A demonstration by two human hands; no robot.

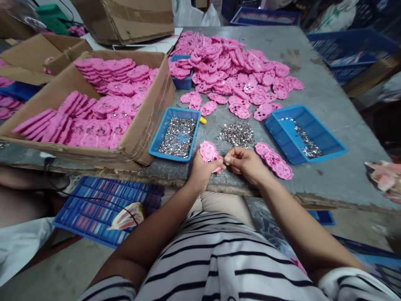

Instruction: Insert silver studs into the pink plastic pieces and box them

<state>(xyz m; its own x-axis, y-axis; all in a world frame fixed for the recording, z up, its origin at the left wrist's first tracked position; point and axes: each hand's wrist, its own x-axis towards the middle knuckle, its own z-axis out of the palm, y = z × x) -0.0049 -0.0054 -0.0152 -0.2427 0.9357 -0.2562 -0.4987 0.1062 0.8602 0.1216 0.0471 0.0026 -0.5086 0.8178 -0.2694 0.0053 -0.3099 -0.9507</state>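
Left hand (203,168) gripping a pink plastic piece (209,151) near the front edge of a workbench (326,179).
The piece lies within the left grip: the thumb presses across its lower part, and its upper part projects beyond the thumb. The right hand (243,164) has thumb and forefinger pinched together just beside the left thumb tip; whether they hold anything cannot be told. Beyond the hands lies a pile of small metal parts (237,134).
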